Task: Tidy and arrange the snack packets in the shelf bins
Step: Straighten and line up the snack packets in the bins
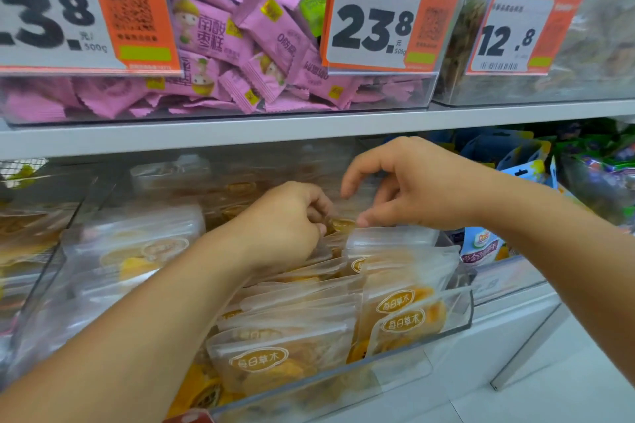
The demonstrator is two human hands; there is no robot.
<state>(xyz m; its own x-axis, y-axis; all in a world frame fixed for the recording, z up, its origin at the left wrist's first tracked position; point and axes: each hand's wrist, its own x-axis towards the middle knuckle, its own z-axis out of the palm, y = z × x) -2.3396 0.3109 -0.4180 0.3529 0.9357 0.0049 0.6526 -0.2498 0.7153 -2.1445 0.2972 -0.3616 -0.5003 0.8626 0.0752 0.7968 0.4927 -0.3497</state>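
Note:
A clear plastic bin [460,323] on the lower shelf holds several translucent snack packets [261,354] with yellow dried fruit and oval gold labels, standing in rows. My left hand [285,227] reaches into the back of the bin with fingers curled, pinching a packet's top edge near a gold label [342,225]. My right hand [409,185] hovers just right of it, thumb touching the top of an upright packet [388,237] and fingers arched above, holding nothing.
The upper shelf [309,129] carries a clear bin of pink candy packets [240,45] behind orange price tags [385,14]. A second bin of yellow packets [130,251] sits left. Blue and green bags [508,154] hang at right. The floor lies lower right.

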